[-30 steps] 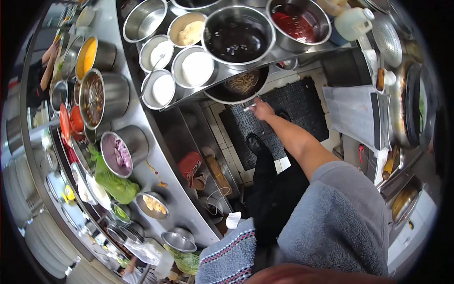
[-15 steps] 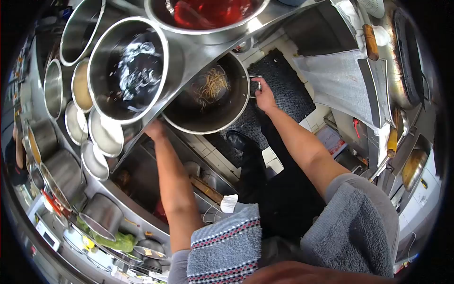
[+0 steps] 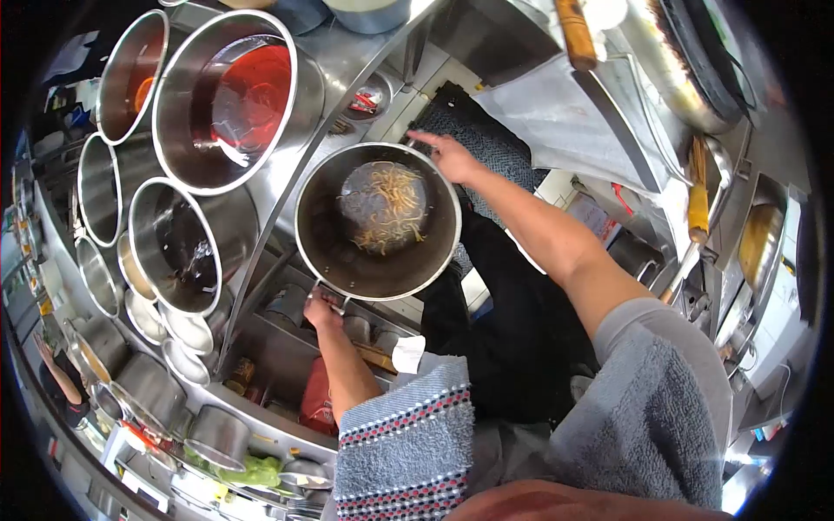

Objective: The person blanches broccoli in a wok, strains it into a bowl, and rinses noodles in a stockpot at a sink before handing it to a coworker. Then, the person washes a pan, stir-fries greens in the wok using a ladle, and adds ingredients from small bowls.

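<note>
A large metal cooking pot (image 3: 330, 252) is held in front of my body, beside the steel counter's edge. On its bottom lie yellow-brown, noodle-like strands (image 3: 393, 208) in what looks like a little liquid. My left hand (image 3: 323, 309) is closed around the pot's near side handle. On the far side, my right hand (image 3: 450, 158) grips the opposite handle, which its fingers mostly hide. The pot appears nearly level, its opening facing up toward me.
On the steel counter (image 3: 287, 161) at left stand a pot with red contents (image 3: 252, 95), a pot of dark liquid (image 3: 184, 247) and several white bowls. A black mat (image 3: 486, 122) covers the floor beyond. A stove with a wooden handle (image 3: 577, 35) is at right.
The pot has come up from beside the counter's edge and moved closer to me, now fully visible. My left hand, earlier partly hidden by the counter, now shows on a handle. The view has shifted.
</note>
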A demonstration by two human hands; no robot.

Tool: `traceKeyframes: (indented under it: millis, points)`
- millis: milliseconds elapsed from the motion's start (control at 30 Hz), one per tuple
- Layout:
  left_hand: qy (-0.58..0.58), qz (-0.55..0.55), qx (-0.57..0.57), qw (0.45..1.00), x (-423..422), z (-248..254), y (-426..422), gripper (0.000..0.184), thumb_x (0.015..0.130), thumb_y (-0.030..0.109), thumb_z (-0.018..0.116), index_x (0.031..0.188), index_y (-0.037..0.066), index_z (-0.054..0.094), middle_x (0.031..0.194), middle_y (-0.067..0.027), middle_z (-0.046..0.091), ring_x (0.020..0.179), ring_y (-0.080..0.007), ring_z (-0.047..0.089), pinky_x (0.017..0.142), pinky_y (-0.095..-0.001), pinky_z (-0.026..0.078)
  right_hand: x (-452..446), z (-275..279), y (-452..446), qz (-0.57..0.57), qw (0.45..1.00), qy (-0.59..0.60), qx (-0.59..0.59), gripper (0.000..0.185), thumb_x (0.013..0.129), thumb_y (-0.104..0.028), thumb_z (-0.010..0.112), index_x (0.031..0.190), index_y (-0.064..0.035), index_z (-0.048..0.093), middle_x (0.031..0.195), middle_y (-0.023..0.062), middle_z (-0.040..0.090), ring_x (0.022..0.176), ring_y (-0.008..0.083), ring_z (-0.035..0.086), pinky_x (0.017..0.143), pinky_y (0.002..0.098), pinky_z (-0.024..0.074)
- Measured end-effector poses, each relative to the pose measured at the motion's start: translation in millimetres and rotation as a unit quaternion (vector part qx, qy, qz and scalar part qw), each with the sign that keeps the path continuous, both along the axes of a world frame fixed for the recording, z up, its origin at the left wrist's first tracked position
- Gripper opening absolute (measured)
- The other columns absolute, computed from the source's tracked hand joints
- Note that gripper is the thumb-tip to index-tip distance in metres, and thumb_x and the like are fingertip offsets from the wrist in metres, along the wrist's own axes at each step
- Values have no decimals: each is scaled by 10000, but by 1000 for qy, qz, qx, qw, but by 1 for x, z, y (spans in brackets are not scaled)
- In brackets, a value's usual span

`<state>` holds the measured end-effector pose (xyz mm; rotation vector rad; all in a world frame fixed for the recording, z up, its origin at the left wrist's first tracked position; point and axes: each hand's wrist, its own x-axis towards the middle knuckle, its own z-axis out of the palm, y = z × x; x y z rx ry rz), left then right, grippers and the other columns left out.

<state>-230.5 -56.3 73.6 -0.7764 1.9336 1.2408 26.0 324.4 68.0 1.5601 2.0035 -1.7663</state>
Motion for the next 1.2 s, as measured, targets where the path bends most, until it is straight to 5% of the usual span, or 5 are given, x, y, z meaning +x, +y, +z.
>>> traceKeyframes:
  millis: [200, 467, 667, 933, 1200]
  points:
    - [-41, -87, 47, 994, 10, -16, 66, 189, 908, 67, 576, 751, 15, 484, 621, -80, 515, 521, -196, 528, 452, -335, 432, 50, -1, 37, -42, 984, 25, 169, 731, 814, -12, 490, 1491, -168, 260, 1257, 271, 542, 1173, 387, 533, 1031, 412, 393]
    - [56, -238, 207, 947, -85, -32, 217, 82, 864, -7, 610, 879, -36, 534, 739, -144, 627, 624, -221, 608, 544, -309, 499, 54, 60, 103, -220, 959, -16, 178, 473, 860, -138, 563, 1308, -78, 426, 1129, 234, 605, 1043, 342, 598, 893, 405, 457]
    - [360, -260, 275, 853, -373, 65, 307, 134, 829, 109, 550, 842, -9, 614, 758, -94, 641, 705, -165, 574, 658, -298, 462, -260, 11, 200, -315, 919, 197, 131, 426, 867, -65, 544, 1274, -134, 439, 914, 78, 577, 731, 144, 501, 604, 305, 440]
    - [399, -423, 543, 606, -709, 96, 512, 437, 996, 157, 441, 1392, -17, 379, 1253, -234, 569, 1199, -319, 548, 1028, -393, 422, -556, -46, 264, -456, 818, 326, 130, 478, 889, -85, 550, 1340, -132, 398, 847, 49, 628, 614, 78, 508, 426, 236, 370]
    - [222, -568, 623, 490, -538, 97, 706, 517, 955, 84, 531, 1419, -1, 318, 1215, -240, 575, 1099, -290, 609, 876, -320, 523, -366, -62, 234, -678, 564, 375, 285, 410, 846, -87, 587, 1245, -99, 493, 763, 55, 605, 502, 74, 440, 419, 217, 302]
